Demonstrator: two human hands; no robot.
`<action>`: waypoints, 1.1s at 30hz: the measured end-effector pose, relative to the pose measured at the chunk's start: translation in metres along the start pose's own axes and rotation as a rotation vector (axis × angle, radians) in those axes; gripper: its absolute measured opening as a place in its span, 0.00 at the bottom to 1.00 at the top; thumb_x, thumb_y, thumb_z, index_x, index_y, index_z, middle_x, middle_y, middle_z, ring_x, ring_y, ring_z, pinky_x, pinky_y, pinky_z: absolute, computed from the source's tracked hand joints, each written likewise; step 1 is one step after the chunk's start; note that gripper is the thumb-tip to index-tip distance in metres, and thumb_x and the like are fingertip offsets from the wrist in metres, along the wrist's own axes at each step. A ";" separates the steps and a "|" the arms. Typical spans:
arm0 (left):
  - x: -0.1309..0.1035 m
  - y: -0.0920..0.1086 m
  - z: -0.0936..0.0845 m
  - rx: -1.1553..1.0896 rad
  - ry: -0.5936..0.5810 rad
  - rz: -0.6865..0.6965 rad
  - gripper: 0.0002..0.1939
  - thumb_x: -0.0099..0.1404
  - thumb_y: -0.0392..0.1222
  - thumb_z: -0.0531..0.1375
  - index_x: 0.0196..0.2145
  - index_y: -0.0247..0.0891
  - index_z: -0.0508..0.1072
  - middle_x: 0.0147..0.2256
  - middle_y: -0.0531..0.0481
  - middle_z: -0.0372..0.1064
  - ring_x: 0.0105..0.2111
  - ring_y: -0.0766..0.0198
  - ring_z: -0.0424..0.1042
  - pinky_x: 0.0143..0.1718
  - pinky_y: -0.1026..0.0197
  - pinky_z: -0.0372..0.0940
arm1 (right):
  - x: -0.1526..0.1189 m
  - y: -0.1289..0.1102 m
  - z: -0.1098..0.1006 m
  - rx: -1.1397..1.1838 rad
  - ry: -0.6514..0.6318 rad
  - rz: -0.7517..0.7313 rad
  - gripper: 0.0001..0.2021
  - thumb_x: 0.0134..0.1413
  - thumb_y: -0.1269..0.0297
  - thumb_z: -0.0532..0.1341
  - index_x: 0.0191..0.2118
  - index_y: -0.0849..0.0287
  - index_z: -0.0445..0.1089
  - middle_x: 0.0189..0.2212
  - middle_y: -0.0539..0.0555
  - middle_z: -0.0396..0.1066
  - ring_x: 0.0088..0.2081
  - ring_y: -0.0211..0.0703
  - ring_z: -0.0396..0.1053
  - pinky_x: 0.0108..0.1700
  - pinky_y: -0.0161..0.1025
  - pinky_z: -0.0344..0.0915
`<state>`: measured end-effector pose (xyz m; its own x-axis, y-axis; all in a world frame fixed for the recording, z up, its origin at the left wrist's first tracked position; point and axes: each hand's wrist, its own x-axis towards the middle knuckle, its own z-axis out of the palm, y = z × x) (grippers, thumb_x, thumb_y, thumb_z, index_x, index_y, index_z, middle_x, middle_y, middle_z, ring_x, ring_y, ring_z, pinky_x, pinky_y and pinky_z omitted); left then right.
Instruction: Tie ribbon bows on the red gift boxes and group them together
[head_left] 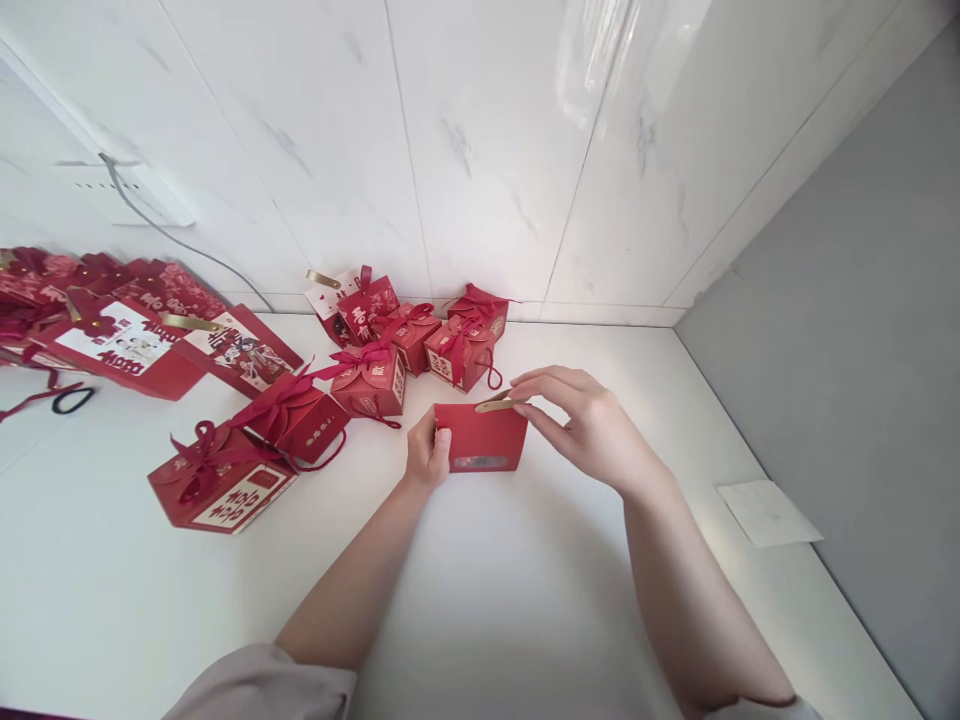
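A small red gift box (480,437) with a shiny window strip near its lower edge stands on the white table in front of me. My left hand (428,447) grips its left side, thumb on the near face and the other fingers mostly hidden behind. At the box's top right, my right hand (577,420) pinches the end of a gold strap (496,403) between thumb and fingers. The strap's other end meets the top edge of the box. Just behind it are red boxes tied with ribbon, the nearest being a ribboned box (369,381).
Two larger ribboned boxes, one a long red box (225,478), stand to the left. Several red gift bags (127,345) crowd the far left under a wall socket (124,192) with a grey cable (180,243). A white paper (769,512) lies by the grey panel (847,330) at right.
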<state>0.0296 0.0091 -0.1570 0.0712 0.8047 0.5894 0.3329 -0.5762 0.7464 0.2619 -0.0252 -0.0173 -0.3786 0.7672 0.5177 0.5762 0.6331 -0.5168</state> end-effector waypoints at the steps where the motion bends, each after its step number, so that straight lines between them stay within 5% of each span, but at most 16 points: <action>1: 0.000 0.000 0.000 0.000 0.001 0.002 0.24 0.70 0.58 0.47 0.33 0.36 0.70 0.26 0.48 0.67 0.25 0.62 0.66 0.26 0.61 0.60 | -0.001 0.002 -0.003 0.000 -0.006 0.026 0.07 0.64 0.69 0.56 0.45 0.54 0.69 0.44 0.53 0.74 0.46 0.45 0.71 0.49 0.45 0.67; 12: 0.001 0.001 0.001 -0.031 0.007 0.011 0.24 0.70 0.58 0.48 0.33 0.35 0.71 0.27 0.48 0.68 0.25 0.62 0.67 0.26 0.62 0.61 | -0.006 0.010 -0.012 0.052 -0.125 0.283 0.04 0.61 0.69 0.58 0.36 0.53 0.69 0.35 0.48 0.75 0.32 0.40 0.69 0.32 0.37 0.64; 16: 0.001 0.000 0.001 -0.038 0.012 0.006 0.24 0.69 0.58 0.49 0.33 0.35 0.71 0.27 0.48 0.68 0.25 0.62 0.67 0.26 0.61 0.61 | -0.006 0.010 -0.012 0.087 -0.122 0.296 0.04 0.61 0.68 0.58 0.37 0.53 0.69 0.35 0.48 0.75 0.33 0.41 0.71 0.33 0.37 0.65; 22: 0.001 0.000 0.002 -0.042 0.008 -0.003 0.23 0.70 0.57 0.47 0.35 0.35 0.71 0.28 0.47 0.69 0.26 0.61 0.68 0.27 0.61 0.61 | -0.006 0.008 -0.005 0.109 -0.133 0.243 0.12 0.63 0.61 0.58 0.51 0.48 0.69 0.45 0.49 0.77 0.43 0.44 0.74 0.42 0.41 0.69; 33: 0.001 0.001 0.001 -0.036 -0.002 -0.016 0.26 0.69 0.60 0.47 0.34 0.35 0.71 0.27 0.47 0.69 0.26 0.61 0.67 0.26 0.61 0.60 | -0.005 0.015 -0.001 0.178 -0.132 0.323 0.09 0.63 0.60 0.57 0.41 0.51 0.75 0.40 0.48 0.78 0.38 0.43 0.74 0.38 0.38 0.69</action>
<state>0.0312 0.0096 -0.1561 0.0682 0.8143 0.5765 0.3003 -0.5678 0.7665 0.2728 -0.0200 -0.0271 -0.2952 0.9291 0.2228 0.5505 0.3560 -0.7551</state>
